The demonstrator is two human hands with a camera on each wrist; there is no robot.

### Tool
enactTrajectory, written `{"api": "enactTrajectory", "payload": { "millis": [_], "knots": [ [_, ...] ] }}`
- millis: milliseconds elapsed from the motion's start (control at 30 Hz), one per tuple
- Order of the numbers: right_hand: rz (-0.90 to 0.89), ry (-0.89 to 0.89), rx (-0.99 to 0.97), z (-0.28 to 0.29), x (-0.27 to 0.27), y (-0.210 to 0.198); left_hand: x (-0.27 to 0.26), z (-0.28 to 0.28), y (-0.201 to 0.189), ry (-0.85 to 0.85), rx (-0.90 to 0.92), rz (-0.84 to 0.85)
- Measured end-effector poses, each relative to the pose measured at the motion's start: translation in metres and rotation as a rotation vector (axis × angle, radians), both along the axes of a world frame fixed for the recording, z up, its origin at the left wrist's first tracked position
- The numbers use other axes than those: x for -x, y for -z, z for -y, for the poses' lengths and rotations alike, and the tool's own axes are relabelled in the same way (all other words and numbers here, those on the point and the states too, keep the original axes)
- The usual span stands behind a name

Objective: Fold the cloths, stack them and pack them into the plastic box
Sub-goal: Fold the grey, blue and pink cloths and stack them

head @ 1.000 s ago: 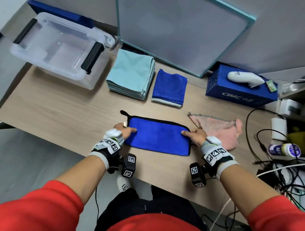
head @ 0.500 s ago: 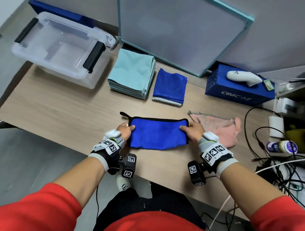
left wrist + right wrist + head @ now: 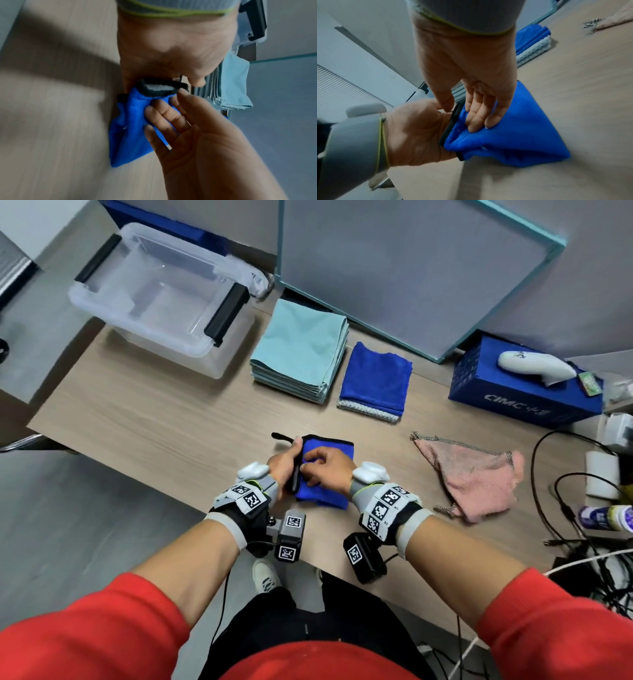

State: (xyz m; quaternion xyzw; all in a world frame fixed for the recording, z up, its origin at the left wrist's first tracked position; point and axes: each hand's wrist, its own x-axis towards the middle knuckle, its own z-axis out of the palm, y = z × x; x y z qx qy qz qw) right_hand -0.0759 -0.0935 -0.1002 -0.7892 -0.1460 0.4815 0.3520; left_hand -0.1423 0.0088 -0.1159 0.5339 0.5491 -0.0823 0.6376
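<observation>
From my remote seat, the black-edged blue cloth [image 3: 329,470] lay folded over near the front edge of the wooden table [image 3: 154,419], well short of the clear plastic box [image 3: 161,292] at the far left. My left hand [image 3: 286,465] gripped the cloth's black-trimmed left edge, fingers curled round it. My right hand [image 3: 327,467] pressed its nearly straight fingers [image 3: 477,116] down on the blue top layer just beside that edge.
</observation>
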Motion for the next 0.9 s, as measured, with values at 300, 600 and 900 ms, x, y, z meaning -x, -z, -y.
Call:
{"api": "enactTrajectory", "payload": {
  "millis": [300,600,900],
  "knots": [
    [-0.054,0.324,-0.051,0.038,-0.029,-0.006,-0.024,0.023,-0.034,0.076,0.200,0.270],
    [-0.182,0.697,-0.100,0.079,-0.050,-0.004,-0.055,0.023,-0.032,0.125,0.059,0.176],
    [-0.278,0.749,-0.247,0.088,-0.077,-0.020,-0.055,0.041,-0.027,-0.013,0.567,0.155]
  ]
}}
